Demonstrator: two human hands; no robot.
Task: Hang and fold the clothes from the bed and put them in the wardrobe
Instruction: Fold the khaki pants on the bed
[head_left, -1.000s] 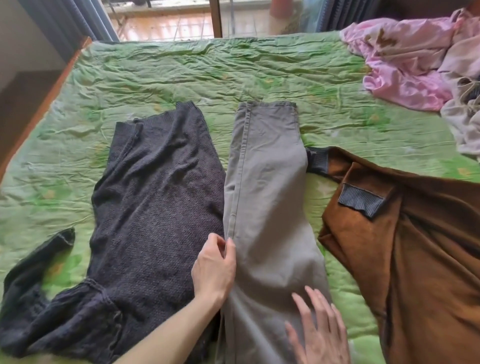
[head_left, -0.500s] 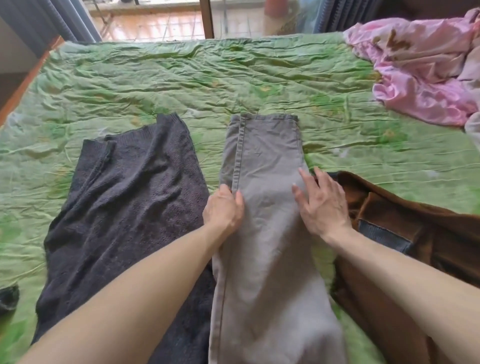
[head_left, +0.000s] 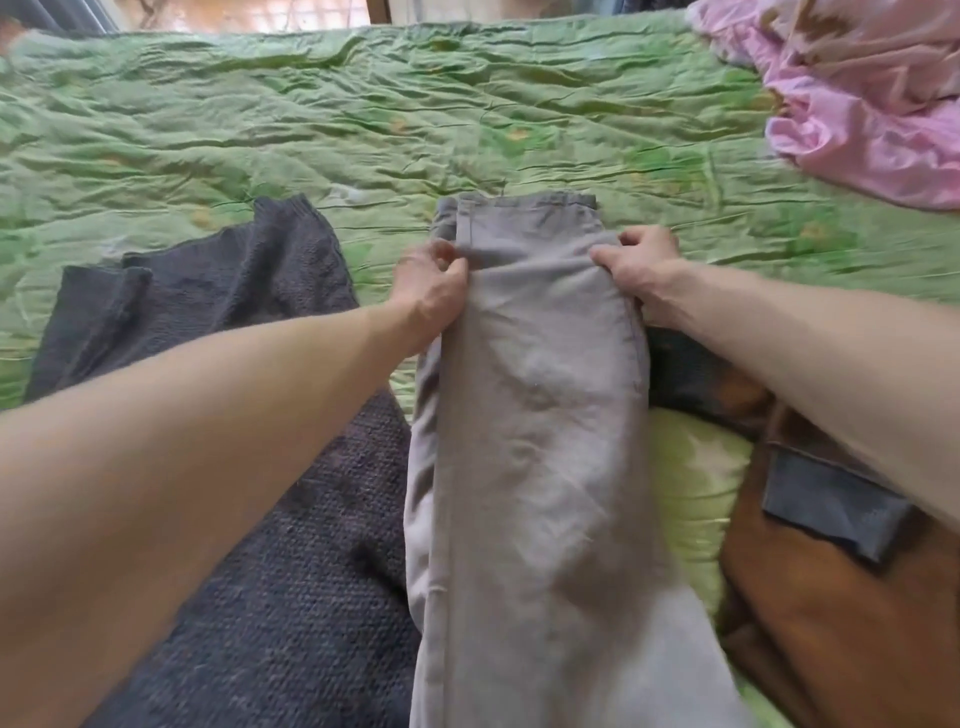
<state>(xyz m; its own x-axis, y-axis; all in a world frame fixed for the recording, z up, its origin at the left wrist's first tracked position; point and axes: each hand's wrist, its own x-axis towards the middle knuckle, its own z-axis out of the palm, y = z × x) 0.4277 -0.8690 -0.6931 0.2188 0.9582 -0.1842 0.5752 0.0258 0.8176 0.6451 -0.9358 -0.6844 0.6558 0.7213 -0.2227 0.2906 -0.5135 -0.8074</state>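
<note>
Both hands (head_left: 434, 288) (head_left: 636, 270), gripping grey trousers (head_left: 530, 415)

Two bare forearms, no sleeves, left hand (head_left: 431, 291) and right hand (head_left: 641, 270) without rings or gloves.

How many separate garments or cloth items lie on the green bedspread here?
4 at least: grey trousers in the middle, dark knit sweater to their left, brown jacket to their right, pink fabric heap far right, which may hide more.
</note>
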